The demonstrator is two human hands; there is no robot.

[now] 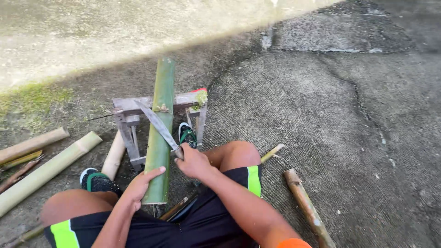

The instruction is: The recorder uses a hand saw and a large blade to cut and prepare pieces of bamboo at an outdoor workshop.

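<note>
green bamboo pole [161,133] is laid lengthwise over a small wooden stand [131,106], between the knees | left hand [140,186] is pressed open against its near end | right hand [195,161] is clamped on a long knife [156,123], blade angled across the pole | cut bamboo pieces [46,171] are scattered on the concrete ground [321,115]

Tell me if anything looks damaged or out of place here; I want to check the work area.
The concrete ground is cracked, with a long line running across it. Cut bamboo pieces lie scattered beside the wooden stool. The green bamboo pole, left hand and right hand with the blade look ordinary.
</note>
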